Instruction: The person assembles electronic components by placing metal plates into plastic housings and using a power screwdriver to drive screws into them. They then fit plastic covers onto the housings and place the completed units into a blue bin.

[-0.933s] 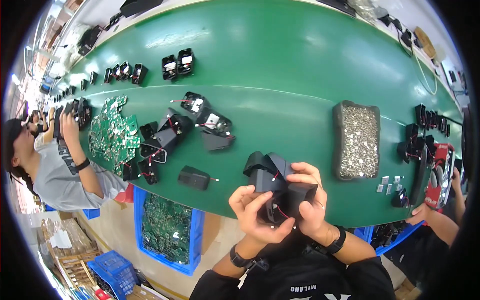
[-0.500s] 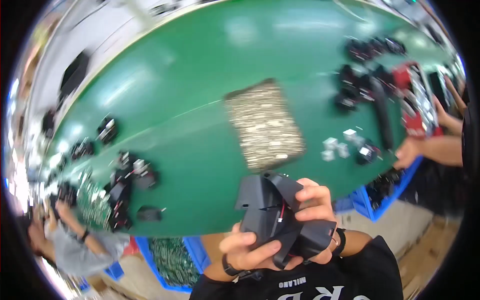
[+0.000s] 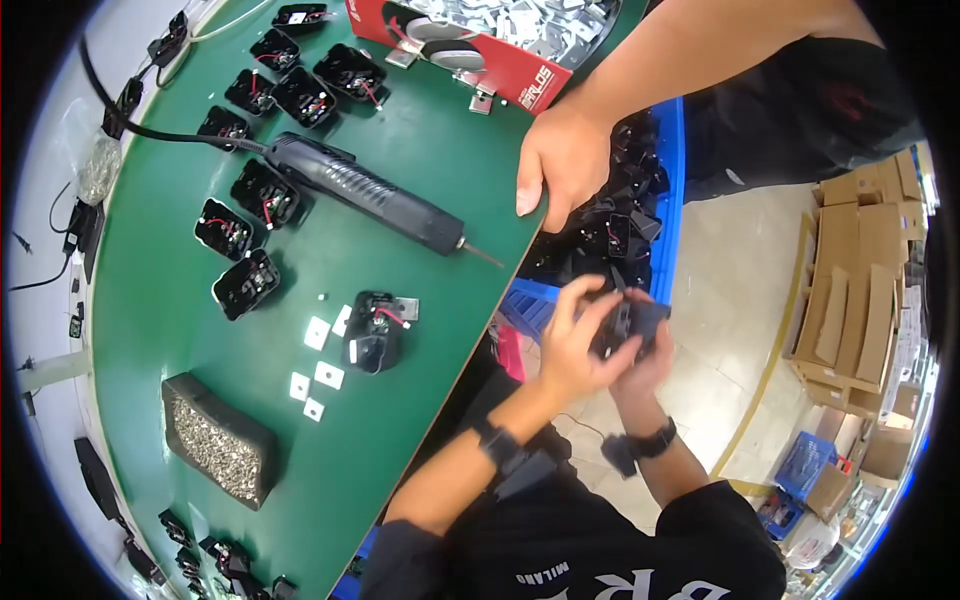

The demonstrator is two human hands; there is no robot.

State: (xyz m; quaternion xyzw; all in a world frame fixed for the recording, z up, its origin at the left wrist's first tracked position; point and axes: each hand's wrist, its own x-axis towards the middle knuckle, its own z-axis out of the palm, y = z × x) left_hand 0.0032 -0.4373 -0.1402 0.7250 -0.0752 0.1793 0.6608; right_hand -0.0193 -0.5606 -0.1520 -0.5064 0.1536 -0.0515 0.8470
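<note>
Over the near side of a blue crate (image 3: 675, 190) filled with black plastic parts, I hold a black plastic housing (image 3: 643, 322) between both hands. My left hand (image 3: 578, 345) curls its fingers round the left side of it. On the other side, my right hand (image 3: 650, 365) grips the housing from below, its fingers partly hidden. Motion blurs the piece, so I cannot tell if it is one shell or more. Just beyond, another person's hand (image 3: 568, 165) rests at the table edge.
The green table (image 3: 420, 150) bears a black electric screwdriver (image 3: 370, 195), several open black housings (image 3: 305, 97) with red wires, and small square metal pieces (image 3: 328, 375). A tray of small metal parts (image 3: 215, 440) stands farther left. At the back is a red box (image 3: 470, 50); cardboard (image 3: 850, 290) stands right.
My view has swung to the right. My hands, which held several black housings in front of the table, are now over the blue crate, with fewer black pieces visible in them.
</note>
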